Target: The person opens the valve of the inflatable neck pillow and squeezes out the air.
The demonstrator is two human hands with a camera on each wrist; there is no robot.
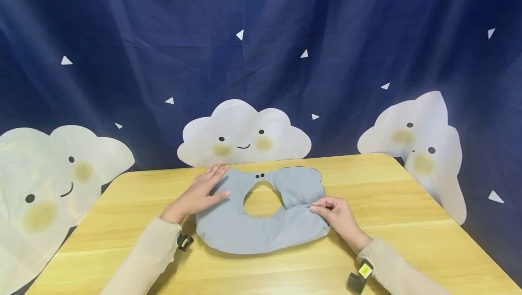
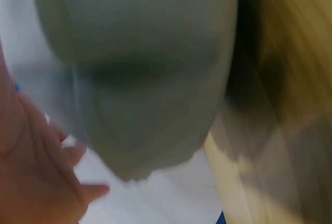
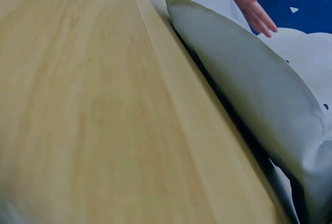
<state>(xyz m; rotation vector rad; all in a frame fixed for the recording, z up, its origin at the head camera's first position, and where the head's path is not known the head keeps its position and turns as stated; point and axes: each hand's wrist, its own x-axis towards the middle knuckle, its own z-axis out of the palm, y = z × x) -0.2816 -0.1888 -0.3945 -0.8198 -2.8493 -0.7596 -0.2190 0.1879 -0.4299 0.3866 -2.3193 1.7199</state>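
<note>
A grey inflatable neck pillow [image 1: 240, 236], puffed up with a round central opening, lies on the wooden table. Two small black snaps [image 1: 259, 176] show at its far edge. My left hand [image 1: 200, 195] rests on the pillow's left side with fingers spread. At the right side, my right hand [image 1: 338, 218] pinches the pillow's fabric near a crease, between thumb and fingertips. The left wrist view shows the pillow's rounded side [image 2: 155, 110] close up and blurred. In the right wrist view the pillow's near side [image 3: 249, 84] bulges above the table, and the right hand is hidden.
The pale wooden table [image 1: 408, 249] has its far edge just behind the pillow. Beyond it hangs a dark blue curtain [image 1: 277, 77] with white triangles and smiling clouds. Black wrist cameras [image 1: 185, 242] sit at both sleeves.
</note>
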